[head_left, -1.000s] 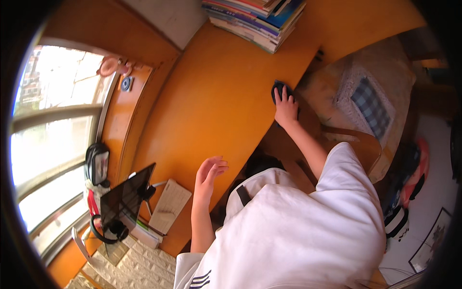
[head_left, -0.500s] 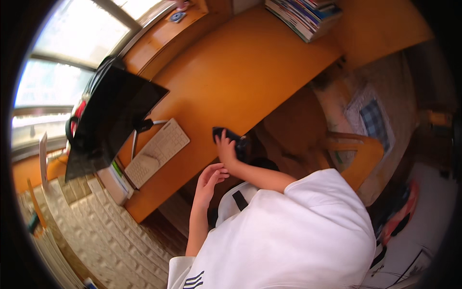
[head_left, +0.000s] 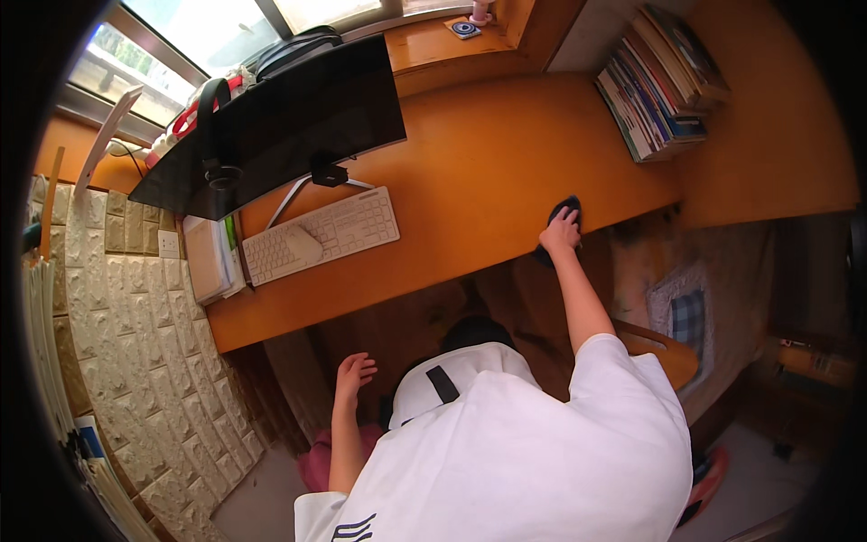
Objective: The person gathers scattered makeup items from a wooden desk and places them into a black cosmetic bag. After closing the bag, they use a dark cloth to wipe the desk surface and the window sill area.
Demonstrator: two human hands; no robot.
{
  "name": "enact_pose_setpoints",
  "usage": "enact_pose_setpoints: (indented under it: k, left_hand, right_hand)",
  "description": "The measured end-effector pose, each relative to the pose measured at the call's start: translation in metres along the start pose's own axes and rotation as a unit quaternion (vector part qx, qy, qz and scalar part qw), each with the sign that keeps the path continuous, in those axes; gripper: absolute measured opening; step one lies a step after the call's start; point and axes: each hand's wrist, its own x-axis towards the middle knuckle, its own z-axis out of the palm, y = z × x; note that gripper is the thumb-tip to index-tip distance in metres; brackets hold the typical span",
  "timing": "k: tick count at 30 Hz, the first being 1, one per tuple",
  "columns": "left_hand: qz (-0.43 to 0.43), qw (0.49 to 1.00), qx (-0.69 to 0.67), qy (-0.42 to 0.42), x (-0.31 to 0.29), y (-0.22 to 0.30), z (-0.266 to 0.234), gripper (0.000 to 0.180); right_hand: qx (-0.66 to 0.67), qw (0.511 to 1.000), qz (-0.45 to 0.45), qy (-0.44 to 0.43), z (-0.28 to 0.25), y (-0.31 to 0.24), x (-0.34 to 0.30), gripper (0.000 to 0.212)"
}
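Note:
My right hand (head_left: 564,231) is stretched out to the desk's front edge, its fingers laid over a dark flat object (head_left: 568,206) that sticks out on both sides of the hand. Its exact kind does not show; it rests at the edge of the orange-brown wooden desk (head_left: 470,172). Off the desk, in front of my body, my left hand (head_left: 354,375) hangs in the air with its fingers apart and nothing in it.
A black monitor (head_left: 289,126) with headphones (head_left: 221,172) on it stands at the back left. Before it lie a white keyboard (head_left: 366,217) and a white mouse (head_left: 302,242). Papers (head_left: 208,262) stand at the left end, stacked books (head_left: 655,99) at the far right. A chair (head_left: 659,348) is near my right arm.
My right hand has moved far to the right along the desk edge with the dark object. My left hand has come away from the right one and lowered. The view has turned.

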Motion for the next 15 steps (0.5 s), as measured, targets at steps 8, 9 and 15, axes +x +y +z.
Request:
enact_pose_setpoints:
  k: [8,9,15]
  left_hand:
    - [0.016,0.999,-0.029,-0.001,0.029,0.068,0.051,0.032]
    - [0.024,1.000,-0.006,-0.006,0.036,0.083,0.061,0.032]
    - [0.044,0.996,0.071,-0.024,0.080,0.125,0.098,0.031]
  right_hand:
    - [0.111,0.915,-0.383,0.054,0.009,-0.161,-0.066,0.079]
    - [0.168,0.873,-0.451,0.077,0.019,-0.173,-0.069,0.058]
    - [0.079,0.749,-0.655,0.060,0.003,-0.139,0.004,0.049]
